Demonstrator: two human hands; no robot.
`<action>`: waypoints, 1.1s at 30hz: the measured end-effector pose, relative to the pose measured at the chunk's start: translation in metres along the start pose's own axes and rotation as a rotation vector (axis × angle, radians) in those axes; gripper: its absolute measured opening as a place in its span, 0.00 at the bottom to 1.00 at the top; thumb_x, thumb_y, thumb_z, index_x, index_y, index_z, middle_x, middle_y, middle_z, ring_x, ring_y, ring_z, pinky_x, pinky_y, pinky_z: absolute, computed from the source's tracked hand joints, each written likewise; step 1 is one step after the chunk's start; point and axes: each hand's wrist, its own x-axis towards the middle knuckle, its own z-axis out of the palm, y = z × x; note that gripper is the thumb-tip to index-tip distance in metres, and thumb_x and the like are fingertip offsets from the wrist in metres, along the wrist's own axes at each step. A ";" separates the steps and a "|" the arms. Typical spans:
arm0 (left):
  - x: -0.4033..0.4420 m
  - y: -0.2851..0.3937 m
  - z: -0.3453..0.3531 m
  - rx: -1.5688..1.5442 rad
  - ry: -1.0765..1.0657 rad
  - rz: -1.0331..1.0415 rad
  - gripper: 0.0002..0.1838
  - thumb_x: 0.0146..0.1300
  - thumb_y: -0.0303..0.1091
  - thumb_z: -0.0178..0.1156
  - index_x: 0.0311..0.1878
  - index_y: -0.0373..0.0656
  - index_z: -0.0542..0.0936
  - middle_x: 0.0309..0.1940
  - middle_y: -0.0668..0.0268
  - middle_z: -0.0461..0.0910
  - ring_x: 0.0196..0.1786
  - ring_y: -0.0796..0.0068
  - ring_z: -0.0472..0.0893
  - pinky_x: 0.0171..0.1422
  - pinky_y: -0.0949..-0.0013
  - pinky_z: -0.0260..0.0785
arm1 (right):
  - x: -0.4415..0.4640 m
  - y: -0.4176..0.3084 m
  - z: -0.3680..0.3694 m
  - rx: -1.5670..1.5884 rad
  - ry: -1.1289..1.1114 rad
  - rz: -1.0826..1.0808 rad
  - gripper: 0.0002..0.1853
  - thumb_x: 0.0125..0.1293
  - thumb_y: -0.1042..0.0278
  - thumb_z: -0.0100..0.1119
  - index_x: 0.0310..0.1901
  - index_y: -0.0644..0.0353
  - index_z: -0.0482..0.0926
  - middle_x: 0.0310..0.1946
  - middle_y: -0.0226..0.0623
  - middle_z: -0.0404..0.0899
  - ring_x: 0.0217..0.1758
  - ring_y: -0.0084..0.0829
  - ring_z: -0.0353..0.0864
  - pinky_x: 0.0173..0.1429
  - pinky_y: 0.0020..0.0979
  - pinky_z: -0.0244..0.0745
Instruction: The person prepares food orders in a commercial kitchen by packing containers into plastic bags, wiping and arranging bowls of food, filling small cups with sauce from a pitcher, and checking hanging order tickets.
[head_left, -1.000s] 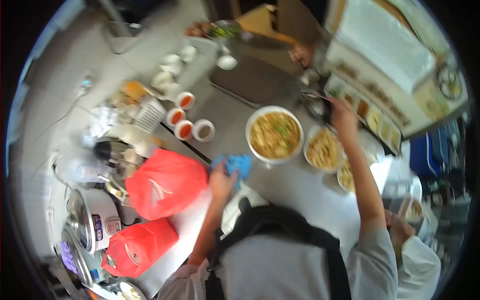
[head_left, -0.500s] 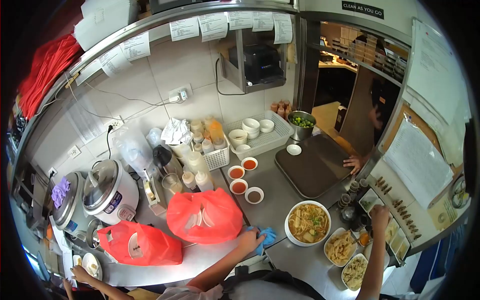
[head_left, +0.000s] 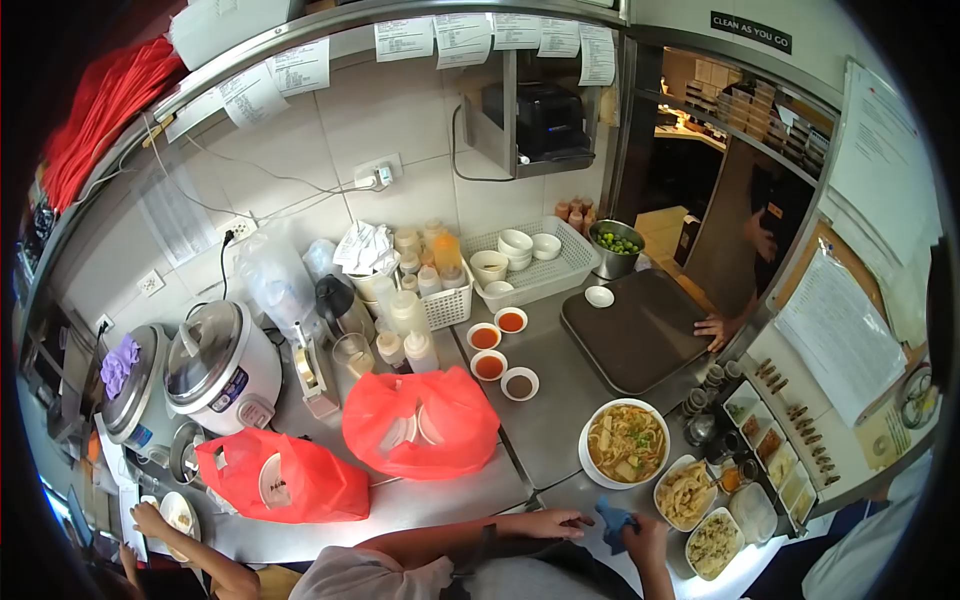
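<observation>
A crumpled blue cloth (head_left: 612,522) is in my right hand (head_left: 646,541), whose fingers are closed on it at the counter's front edge. My left hand (head_left: 556,524) lies just left of the cloth, apart from it, with fingers stretched out and nothing in them. Directly ahead stands a white bowl of noodle soup (head_left: 626,444). To the right of my right hand are a bowl of fried pieces (head_left: 686,492) and a bowl of fried rice (head_left: 714,544). Two tied red plastic bags, one nearer the middle (head_left: 420,425) and one further left (head_left: 285,478), sit left of my hands.
Small bowls of red sauce (head_left: 489,366) and a brown tray (head_left: 632,335) lie further back. Garnish containers (head_left: 770,445) line the right edge. A person's hand (head_left: 716,330) rests by the tray; another person's hand (head_left: 150,520) is near a plate (head_left: 180,515). Rice cookers (head_left: 222,365) stand left.
The blue cloth has passed from my left hand to my right. My right hand has come down from the garnish containers to the front edge. The view has shifted slightly.
</observation>
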 end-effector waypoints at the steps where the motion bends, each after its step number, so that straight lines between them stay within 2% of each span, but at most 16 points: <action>1: 0.000 -0.004 -0.001 0.031 -0.005 -0.010 0.25 0.69 0.49 0.52 0.59 0.40 0.71 0.46 0.66 0.77 0.47 0.78 0.75 0.51 0.71 0.69 | -0.001 0.013 0.000 -0.070 0.039 -0.011 0.10 0.46 0.69 0.60 0.31 0.63 0.83 0.23 0.51 0.79 0.28 0.48 0.80 0.35 0.40 0.75; 3: -0.001 -0.004 -0.002 0.091 -0.020 -0.033 0.24 0.69 0.48 0.53 0.60 0.40 0.71 0.45 0.65 0.77 0.46 0.77 0.76 0.51 0.71 0.70 | 0.000 0.033 -0.007 -0.123 0.091 -0.010 0.09 0.45 0.69 0.60 0.28 0.63 0.82 0.22 0.50 0.78 0.26 0.48 0.79 0.34 0.40 0.74; 6: -0.008 0.008 -0.002 -0.059 0.020 -0.141 0.23 0.68 0.47 0.53 0.60 0.41 0.72 0.45 0.65 0.77 0.44 0.78 0.77 0.49 0.72 0.71 | -0.008 0.025 -0.033 -0.058 0.032 0.095 0.08 0.44 0.68 0.62 0.26 0.60 0.84 0.19 0.46 0.79 0.24 0.45 0.79 0.34 0.38 0.75; 9: -0.014 0.002 -0.005 -0.091 0.070 -0.156 0.22 0.69 0.46 0.53 0.58 0.41 0.74 0.42 0.66 0.78 0.40 0.79 0.78 0.46 0.73 0.72 | -0.013 0.043 -0.041 -0.064 0.086 0.071 0.08 0.44 0.66 0.65 0.26 0.59 0.85 0.17 0.43 0.79 0.23 0.43 0.80 0.34 0.36 0.76; 10: -0.018 0.002 -0.008 -0.048 0.092 -0.176 0.21 0.69 0.46 0.52 0.57 0.42 0.74 0.41 0.66 0.78 0.41 0.78 0.78 0.46 0.72 0.72 | -0.013 0.046 -0.047 -0.123 -0.053 0.213 0.08 0.43 0.62 0.69 0.24 0.57 0.85 0.21 0.42 0.81 0.27 0.43 0.82 0.36 0.34 0.76; 13: -0.020 -0.003 -0.024 -0.044 0.236 -0.234 0.19 0.71 0.46 0.49 0.54 0.42 0.76 0.38 0.67 0.78 0.41 0.76 0.78 0.46 0.71 0.71 | -0.016 0.041 -0.041 -0.478 -0.019 -0.007 0.11 0.48 0.60 0.70 0.29 0.59 0.86 0.22 0.43 0.81 0.28 0.34 0.82 0.34 0.30 0.75; 16: -0.002 -0.035 -0.052 -0.220 0.608 -0.225 0.21 0.71 0.49 0.46 0.50 0.41 0.78 0.35 0.68 0.79 0.37 0.77 0.78 0.43 0.72 0.71 | -0.006 0.068 0.013 0.086 0.035 0.178 0.20 0.60 0.55 0.61 0.52 0.55 0.80 0.38 0.42 0.81 0.37 0.35 0.81 0.39 0.33 0.75; 17: 0.007 -0.045 -0.059 -0.222 0.769 -0.176 0.23 0.71 0.51 0.45 0.49 0.41 0.78 0.37 0.67 0.79 0.35 0.78 0.78 0.42 0.70 0.71 | -0.003 0.067 0.027 0.375 0.009 0.270 0.23 0.63 0.54 0.58 0.58 0.52 0.72 0.45 0.42 0.78 0.42 0.35 0.80 0.42 0.35 0.74; 19: 0.023 0.005 -0.073 -0.090 0.976 -0.126 0.23 0.72 0.50 0.43 0.51 0.41 0.78 0.40 0.63 0.79 0.42 0.71 0.78 0.53 0.66 0.69 | 0.004 0.063 0.051 0.951 -0.049 0.446 0.29 0.69 0.52 0.50 0.70 0.46 0.58 0.58 0.41 0.70 0.51 0.37 0.76 0.49 0.39 0.73; 21: 0.049 0.015 -0.093 0.024 1.038 0.081 0.27 0.73 0.53 0.40 0.57 0.42 0.75 0.48 0.60 0.77 0.51 0.68 0.73 0.64 0.66 0.61 | 0.029 0.101 0.098 0.838 0.061 0.363 0.32 0.70 0.48 0.46 0.72 0.42 0.50 0.66 0.40 0.59 0.60 0.41 0.68 0.57 0.42 0.66; 24: 0.077 0.033 -0.114 -0.264 0.896 -0.030 0.30 0.72 0.56 0.38 0.65 0.43 0.69 0.58 0.59 0.72 0.60 0.68 0.68 0.70 0.67 0.54 | 0.051 0.087 0.098 1.135 0.249 0.359 0.32 0.71 0.44 0.42 0.73 0.38 0.48 0.71 0.40 0.52 0.69 0.44 0.59 0.66 0.43 0.57; 25: 0.081 0.032 -0.119 -0.320 0.782 -0.061 0.31 0.72 0.57 0.37 0.66 0.43 0.66 0.61 0.58 0.69 0.63 0.67 0.65 0.71 0.66 0.52 | 0.062 0.066 0.090 1.312 0.319 0.379 0.32 0.71 0.43 0.41 0.73 0.37 0.49 0.72 0.40 0.52 0.71 0.44 0.57 0.68 0.43 0.54; 27: 0.083 0.035 -0.122 -0.430 0.550 -0.118 0.33 0.72 0.58 0.36 0.69 0.43 0.62 0.67 0.58 0.63 0.70 0.66 0.60 0.73 0.66 0.49 | 0.078 0.056 0.082 1.345 0.342 0.386 0.32 0.71 0.41 0.38 0.73 0.40 0.49 0.72 0.37 0.52 0.72 0.40 0.55 0.71 0.39 0.49; 28: 0.084 0.040 -0.118 -0.496 0.580 -0.284 0.35 0.71 0.58 0.37 0.71 0.41 0.59 0.71 0.59 0.57 0.73 0.67 0.55 0.75 0.67 0.46 | 0.085 0.058 0.083 1.384 0.347 0.388 0.33 0.71 0.41 0.38 0.73 0.41 0.49 0.72 0.37 0.52 0.72 0.39 0.55 0.71 0.37 0.50; 31: 0.076 0.059 -0.101 -0.222 0.633 -0.297 0.35 0.71 0.59 0.37 0.70 0.39 0.60 0.71 0.60 0.57 0.73 0.69 0.55 0.75 0.68 0.45 | 0.089 0.059 0.087 1.394 0.367 0.367 0.34 0.71 0.41 0.39 0.73 0.47 0.50 0.71 0.36 0.54 0.71 0.35 0.56 0.71 0.34 0.51; 33: 0.080 0.048 -0.103 -0.278 0.625 -0.272 0.35 0.72 0.58 0.37 0.70 0.39 0.60 0.71 0.60 0.58 0.73 0.69 0.56 0.75 0.68 0.46 | 0.086 0.054 0.085 1.392 0.351 0.371 0.34 0.71 0.41 0.40 0.72 0.49 0.51 0.71 0.36 0.55 0.71 0.34 0.57 0.71 0.33 0.51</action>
